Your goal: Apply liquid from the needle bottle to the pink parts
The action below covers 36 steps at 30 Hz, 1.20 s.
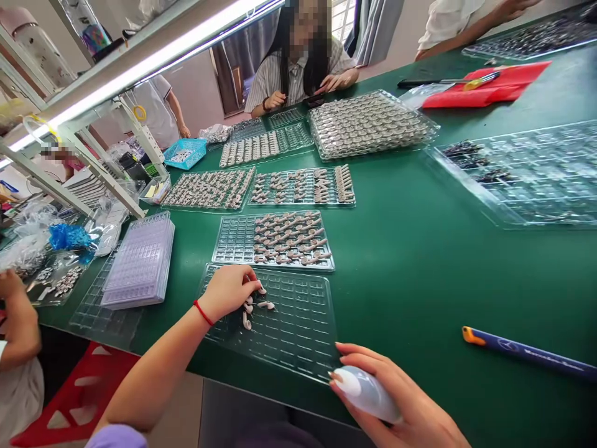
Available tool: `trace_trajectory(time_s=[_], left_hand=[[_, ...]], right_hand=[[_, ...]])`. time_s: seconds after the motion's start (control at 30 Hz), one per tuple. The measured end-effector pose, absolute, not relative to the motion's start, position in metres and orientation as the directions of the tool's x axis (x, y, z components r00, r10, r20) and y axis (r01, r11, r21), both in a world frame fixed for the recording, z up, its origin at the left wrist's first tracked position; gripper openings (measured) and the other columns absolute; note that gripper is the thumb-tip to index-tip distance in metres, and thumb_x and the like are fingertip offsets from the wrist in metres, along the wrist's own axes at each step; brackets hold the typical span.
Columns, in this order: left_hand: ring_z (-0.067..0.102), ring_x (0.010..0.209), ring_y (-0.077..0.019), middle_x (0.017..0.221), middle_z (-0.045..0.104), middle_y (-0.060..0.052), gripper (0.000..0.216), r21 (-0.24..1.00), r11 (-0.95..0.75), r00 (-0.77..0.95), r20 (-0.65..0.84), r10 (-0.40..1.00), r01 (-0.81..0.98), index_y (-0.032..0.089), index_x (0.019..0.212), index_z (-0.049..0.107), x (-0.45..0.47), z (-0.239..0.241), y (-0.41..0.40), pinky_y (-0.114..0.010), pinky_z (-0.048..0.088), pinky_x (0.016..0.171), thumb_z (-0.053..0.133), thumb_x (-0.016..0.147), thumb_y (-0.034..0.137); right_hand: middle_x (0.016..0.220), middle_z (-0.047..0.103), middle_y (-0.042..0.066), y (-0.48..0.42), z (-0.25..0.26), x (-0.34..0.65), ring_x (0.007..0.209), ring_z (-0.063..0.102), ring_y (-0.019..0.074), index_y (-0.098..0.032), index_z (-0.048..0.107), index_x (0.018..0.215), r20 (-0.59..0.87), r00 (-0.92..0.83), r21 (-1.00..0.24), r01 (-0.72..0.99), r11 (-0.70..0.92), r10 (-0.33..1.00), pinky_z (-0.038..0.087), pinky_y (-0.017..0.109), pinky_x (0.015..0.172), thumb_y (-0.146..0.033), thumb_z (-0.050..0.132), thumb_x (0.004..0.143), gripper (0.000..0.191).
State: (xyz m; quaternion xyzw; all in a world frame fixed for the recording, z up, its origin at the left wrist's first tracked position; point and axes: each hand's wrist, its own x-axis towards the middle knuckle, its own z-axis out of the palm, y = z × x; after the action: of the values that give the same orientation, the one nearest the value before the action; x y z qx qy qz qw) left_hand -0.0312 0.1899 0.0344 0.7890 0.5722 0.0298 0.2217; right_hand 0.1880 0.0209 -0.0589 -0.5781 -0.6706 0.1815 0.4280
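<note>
Head view: the left hand (229, 292) shows a narrow grip, pinched on one earpiece (262, 290) above the near tray (298, 326), by the tabletop's (396, 261) near edge. The right hand (415, 407) is wrapped around a bottle (368, 392). Progress, as judged: partial — the second tray (233, 241), just beyond, is loaded on its right side, unfilled on its left. Count: one bottle, two trays described, four or five loose earpieces (266, 305), pinched one included — overlap prevents a firm figure. Loaded pieces: too dense to count.

Head cam looks fwd & down, tilted, over green tbl (396, 280), R hand (420, 404) nearest.
</note>
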Motion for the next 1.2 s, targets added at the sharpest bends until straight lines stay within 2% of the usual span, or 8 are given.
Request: trace_trajectory(time_s=[0.17, 0.33, 0.47, 0.53, 0.6, 0.73, 0.97, 1.2], left_hand=[[0.066, 0.074, -0.0179, 0.077, 0.073, -0.001, 0.008, 0.399, -0.241, 0.326, -0.159, 0.932, 0.885, 0.019, 0.076, 0.068, -0.032, 0.031, 0.19, -0.026, 0.046, 0.064, 0.062, 0.081, 0.021], [0.066, 0.071, -0.0189, 0.073, 0.071, -0.002, 0.013, 0.411, -0.22, 0.288, -0.112, 0.951, 0.885, 0.017, 0.085, 0.069, -0.034, 0.034, 0.192, -0.027, 0.048, 0.064, 0.063, 0.075, 0.011], [0.066, 0.08, -0.0191, 0.084, 0.071, -0.004, 0.012, 0.443, -0.283, 0.327, -0.025, 0.945, 0.851, 0.018, 0.083, 0.07, -0.026, 0.042, 0.167, -0.03, 0.049, 0.075, 0.058, 0.083, 0.015], [0.066, 0.085, -0.0166, 0.089, 0.07, -0.002, 0.012, 0.504, -0.358, 0.415, 0.0, 0.91, 0.786, 0.021, 0.085, 0.069, -0.019, 0.042, 0.14, -0.027, 0.049, 0.08, 0.059, 0.085, 0.016], [0.066, 0.089, -0.0158, 0.093, 0.071, -0.003, 0.011, 0.687, -0.424, 0.551, 0.04, 0.833, 0.59, 0.021, 0.087, 0.068, -0.014, 0.034, 0.111, -0.025, 0.05, 0.084, 0.059, 0.085, 0.014], [0.067, 0.104, -0.019, 0.108, 0.073, -0.007, 0.012, 0.845, -0.359, 0.678, -0.007, 0.735, 0.397, 0.021, 0.09, 0.066, -0.01, 0.007, 0.072, -0.026, 0.049, 0.093, 0.063, 0.081, 0.013], [0.066, 0.109, -0.0213, 0.111, 0.072, -0.009, 0.015, 0.809, -0.429, 0.667, 0.063, 0.743, 0.401, 0.022, 0.091, 0.061, -0.021, -0.017, 0.078, -0.03, 0.049, 0.096, 0.057, 0.082, 0.011], [0.069, 0.092, -0.0214, 0.098, 0.074, -0.007, 0.006, 0.74, -0.548, 0.628, 0.222, 0.746, 0.389, 0.024, 0.088, 0.061, -0.034, -0.056, 0.082, -0.03, 0.055, 0.087, 0.056, 0.086, 0.022]], right_hand=[[0.121, 0.066, 0.007, 0.019, -0.06, 0.193, 0.097, 0.07, 0.0176, -0.027, 0.061, 0.106, 0.23, -0.027, -0.815, 0.541, 0.208, 0.973, 0.058, 0.021, 0.073, -0.043, 0.062, 0.087, 0.025], [0.101, 0.073, 0.006, 0.055, -0.044, 0.211, 0.08, 0.07, 0.0165, -0.023, 0.064, 0.104, 0.139, 0.052, -0.891, 0.443, 0.102, 0.989, 0.055, 0.021, 0.067, -0.056, 0.061, 0.082, 0.04], [0.087, 0.071, 0.004, 0.106, -0.024, 0.226, 0.07, 0.065, 0.0171, -0.02, 0.062, 0.102, 0.08, 0.066, -0.889, 0.456, 0.041, 0.995, 0.052, 0.025, 0.06, -0.062, 0.055, 0.08, 0.047], [0.076, 0.067, 0.001, 0.128, -0.02, 0.229, 0.063, 0.06, 0.0157, -0.02, 0.061, 0.094, 0.088, 0.064, -0.877, 0.478, 0.047, 0.994, 0.048, 0.026, 0.057, -0.062, 0.056, 0.078, 0.045], [0.07, 0.063, 0.0, 0.144, -0.02, 0.228, 0.061, 0.057, 0.0151, -0.021, 0.058, 0.086, 0.093, 0.05, -0.867, 0.495, 0.056, 0.994, 0.047, 0.026, 0.056, -0.062, 0.056, 0.077, 0.042], [0.068, 0.06, -0.001, 0.157, -0.027, 0.22, 0.06, 0.054, 0.0148, -0.021, 0.053, 0.081, 0.101, 0.019, -0.85, 0.521, 0.076, 0.995, 0.045, 0.027, 0.057, -0.061, 0.054, 0.078, 0.04], [0.071, 0.061, -0.002, 0.156, -0.034, 0.209, 0.063, 0.056, 0.0129, -0.02, 0.055, 0.085, 0.121, -0.056, -0.806, 0.577, 0.131, 0.991, 0.046, 0.026, 0.06, -0.048, 0.057, 0.085, 0.028], [0.099, 0.064, 0.004, 0.166, -0.036, 0.203, 0.085, 0.063, 0.015, -0.015, 0.061, 0.106, 0.124, -0.139, -0.74, 0.647, 0.185, 0.982, 0.054, 0.035, 0.077, -0.039, 0.059, 0.093, 0.027]])
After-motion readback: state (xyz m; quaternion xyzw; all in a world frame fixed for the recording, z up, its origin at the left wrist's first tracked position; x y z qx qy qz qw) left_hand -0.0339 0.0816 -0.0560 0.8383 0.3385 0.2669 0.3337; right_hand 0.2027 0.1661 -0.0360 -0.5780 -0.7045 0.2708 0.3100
